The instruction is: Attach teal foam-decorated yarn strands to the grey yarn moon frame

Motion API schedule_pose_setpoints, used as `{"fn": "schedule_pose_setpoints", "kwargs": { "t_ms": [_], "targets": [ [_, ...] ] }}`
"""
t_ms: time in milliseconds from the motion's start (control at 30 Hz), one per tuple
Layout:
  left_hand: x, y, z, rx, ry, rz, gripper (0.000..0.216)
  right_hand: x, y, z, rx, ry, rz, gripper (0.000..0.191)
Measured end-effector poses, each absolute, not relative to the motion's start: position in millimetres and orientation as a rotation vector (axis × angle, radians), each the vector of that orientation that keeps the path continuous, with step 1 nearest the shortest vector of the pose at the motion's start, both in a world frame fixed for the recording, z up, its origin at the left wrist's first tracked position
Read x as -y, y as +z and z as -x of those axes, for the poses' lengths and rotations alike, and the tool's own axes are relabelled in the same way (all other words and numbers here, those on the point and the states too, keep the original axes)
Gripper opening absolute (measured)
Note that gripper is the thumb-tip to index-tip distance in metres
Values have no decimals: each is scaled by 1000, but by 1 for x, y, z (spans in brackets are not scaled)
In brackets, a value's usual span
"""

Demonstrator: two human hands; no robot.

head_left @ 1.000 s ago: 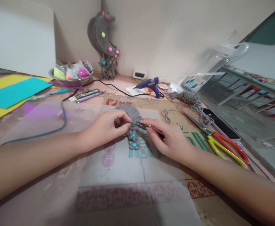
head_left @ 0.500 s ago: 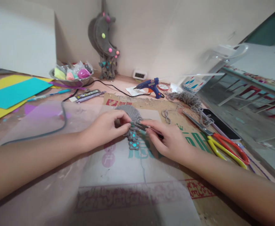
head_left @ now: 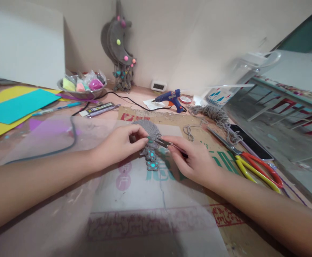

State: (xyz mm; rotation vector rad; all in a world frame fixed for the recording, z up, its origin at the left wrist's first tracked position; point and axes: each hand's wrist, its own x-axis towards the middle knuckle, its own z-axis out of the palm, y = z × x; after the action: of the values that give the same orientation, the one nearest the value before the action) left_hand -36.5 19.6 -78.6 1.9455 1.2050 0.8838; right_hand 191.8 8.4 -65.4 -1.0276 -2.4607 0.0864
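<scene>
My left hand (head_left: 130,144) is closed in a pinch at the top of a grey flower-shaped ornament strip (head_left: 152,155) with turquoise centres. Behind the strip lies a round piece wrapped in grey yarn (head_left: 146,126), partly hidden by my fingers. My right hand (head_left: 189,153) grips slim dark tweezers (head_left: 163,142), whose tips point left at the strip's upper end, close to my left fingertips. Exactly what the tips touch is too small to make out. Under both hands lies a translucent sheet (head_left: 134,203).
Orange-and-yellow-handled scissors (head_left: 241,155), a phone (head_left: 254,142) and grey yarn (head_left: 211,116) lie right. A blue glue gun (head_left: 169,98) with a black cord rests behind. Left stand a bowl of clay packets (head_left: 78,93) and coloured sheets (head_left: 19,105). A moon-shaped ornament (head_left: 118,46) is at the wall.
The tweezer tips have drawn slightly to the right, away from my left fingertips. My left hand keeps its pinch in nearly the same spot.
</scene>
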Motion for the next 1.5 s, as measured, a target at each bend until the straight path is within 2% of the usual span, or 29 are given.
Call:
{"fn": "schedule_pose_setpoints", "kwargs": {
  "t_ms": [600,1033,1300,1500],
  "targets": [
    [-19,-78,36,-1172,835,-2037,9,-11,-68,-190,2503,100,996,31],
    [-20,-78,36,-1220,866,-1885,13,-10,-68,-195,2454,-101,971,30],
    [-21,-81,37,-1236,891,-1829,15,-33,-54,-209,2064,109,1035,33],
    [-22,-80,37,-1224,903,-1841,13,-70,-61,-227,2172,69,1114,30]
  ]
}}
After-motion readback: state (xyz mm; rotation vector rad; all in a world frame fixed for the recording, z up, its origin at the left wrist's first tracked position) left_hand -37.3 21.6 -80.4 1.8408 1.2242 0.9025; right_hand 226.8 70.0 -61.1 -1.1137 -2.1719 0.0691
